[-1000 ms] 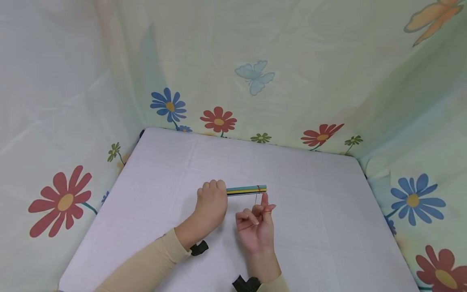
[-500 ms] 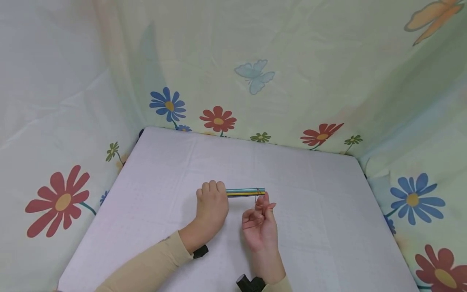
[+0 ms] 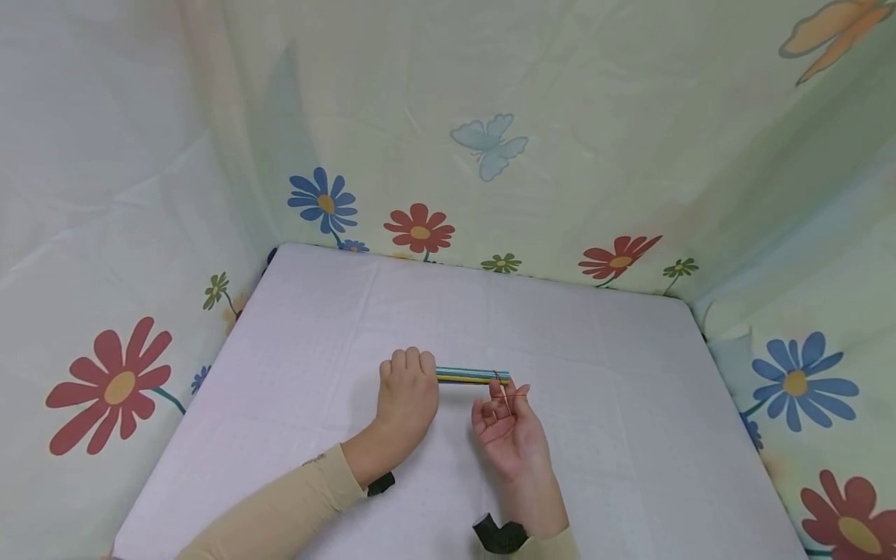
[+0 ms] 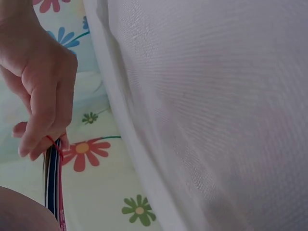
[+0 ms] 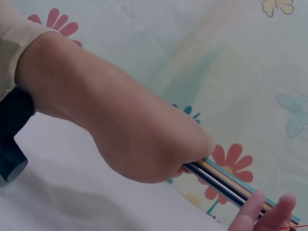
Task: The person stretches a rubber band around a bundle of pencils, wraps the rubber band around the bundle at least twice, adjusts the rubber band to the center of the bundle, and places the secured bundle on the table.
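From above, the left hand (image 3: 406,397) is clenched round one end of the sticks (image 3: 472,376) just over the table (image 3: 616,389), the right hand (image 3: 509,428) pinches the band (image 3: 505,396) looped on their far end; the left wrist view shows the red band (image 4: 55,144) taut, so it may snap off if her fingers (image 5: 262,211) slip.
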Action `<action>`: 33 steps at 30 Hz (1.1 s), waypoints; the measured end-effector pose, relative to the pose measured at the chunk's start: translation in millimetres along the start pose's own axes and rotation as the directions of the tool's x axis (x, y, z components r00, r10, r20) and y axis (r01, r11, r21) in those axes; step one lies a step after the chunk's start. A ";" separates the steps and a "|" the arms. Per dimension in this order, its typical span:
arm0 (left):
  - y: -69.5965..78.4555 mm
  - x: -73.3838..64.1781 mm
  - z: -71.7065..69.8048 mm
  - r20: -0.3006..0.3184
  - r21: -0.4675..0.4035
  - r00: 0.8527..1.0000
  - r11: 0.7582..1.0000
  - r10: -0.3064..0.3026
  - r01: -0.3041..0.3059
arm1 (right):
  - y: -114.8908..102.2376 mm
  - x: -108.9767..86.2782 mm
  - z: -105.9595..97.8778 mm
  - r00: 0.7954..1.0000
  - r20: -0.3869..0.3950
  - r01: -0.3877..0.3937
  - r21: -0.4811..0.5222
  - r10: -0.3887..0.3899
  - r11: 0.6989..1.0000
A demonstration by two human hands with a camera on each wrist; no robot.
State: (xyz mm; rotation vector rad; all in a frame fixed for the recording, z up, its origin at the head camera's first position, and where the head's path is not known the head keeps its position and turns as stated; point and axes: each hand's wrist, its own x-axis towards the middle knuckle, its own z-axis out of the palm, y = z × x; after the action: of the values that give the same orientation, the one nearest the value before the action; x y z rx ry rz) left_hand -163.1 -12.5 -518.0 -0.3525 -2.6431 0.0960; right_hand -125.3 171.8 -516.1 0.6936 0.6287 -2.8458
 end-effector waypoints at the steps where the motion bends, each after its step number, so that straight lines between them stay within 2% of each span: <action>1: -0.5 0.0 0.0 0.003 0.006 1.000 1.000 0.009 -0.009 | -1.0 0.3 -0.4 1.000 -0.005 -0.006 -0.008 0.006 1.000; 5: -1.7 -0.5 -0.4 0.014 0.014 1.000 1.000 0.022 -0.022 | -2.5 0.0 -0.8 0.999 -0.037 -0.020 -0.023 0.019 1.000; 10: -1.5 -1.9 -0.2 0.034 -0.020 0.999 1.000 -0.011 0.012 | 1.9 -1.6 0.8 0.999 -0.029 -0.018 -0.021 0.017 1.000; 18: 1.2 -4.2 2.1 0.064 -0.092 0.995 0.992 -0.079 0.084 | 10.7 -0.9 0.4 0.999 0.031 -0.020 0.157 0.015 0.987; 22: -0.4 -3.7 2.4 0.053 -0.114 0.997 0.991 -0.064 0.069 | 11.0 -0.2 0.2 0.999 0.040 -0.036 0.165 0.030 0.986; 24: -3.8 -2.2 2.5 0.035 -0.113 0.999 0.993 -0.030 0.034 | 6.7 0.0 -1.3 0.998 0.034 -0.052 0.102 0.049 0.993; 27: -10.5 1.0 3.1 -0.006 -0.093 0.999 0.995 0.036 -0.036 | -4.6 0.8 -4.0 0.998 0.015 -0.065 -0.071 0.067 0.995; 30: -16.2 3.3 3.0 -0.034 -0.065 0.995 0.993 0.094 -0.096 | -16.8 3.0 -6.3 0.998 -0.018 -0.067 -0.257 0.065 0.964; 33: -19.9 4.5 2.2 -0.044 -0.044 0.991 0.990 0.129 -0.131 | -25.8 6.1 -6.4 0.997 -0.052 -0.068 -0.403 0.052 0.912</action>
State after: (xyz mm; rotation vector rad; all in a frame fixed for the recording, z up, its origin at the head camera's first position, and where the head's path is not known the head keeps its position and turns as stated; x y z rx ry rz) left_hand -172.5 -30.5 -515.4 -0.5375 -2.5839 0.0678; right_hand -134.1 197.6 -514.8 0.6809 1.1389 -2.5254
